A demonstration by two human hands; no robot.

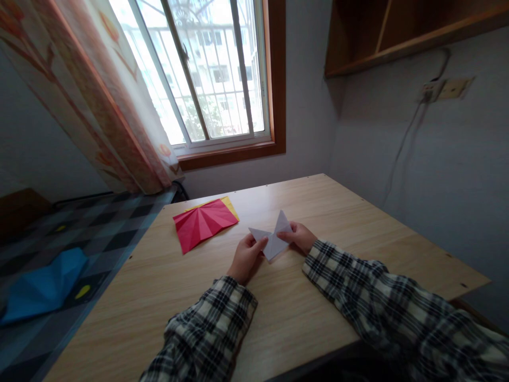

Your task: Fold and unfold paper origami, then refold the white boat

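Observation:
A folded white paper (274, 246) with two pointed flaps is held just above the wooden table (302, 318). My left hand (247, 255) pinches its left side, thumb on top. On the other side, my right hand (300, 237) grips the right flap between thumb and fingers. One tip of the paper points up and away, another points left, and a lower corner points toward me. The fingers beneath the paper are partly hidden.
Left of my hands lies a creased red paper (204, 223) over a yellow paper (230, 206). A creased blue paper (47, 284) rests on a checked cloth (131, 217) beside the table. Behind stand a window (210, 79) and a curtain (115, 106); a shelf (389, 48) hangs at right.

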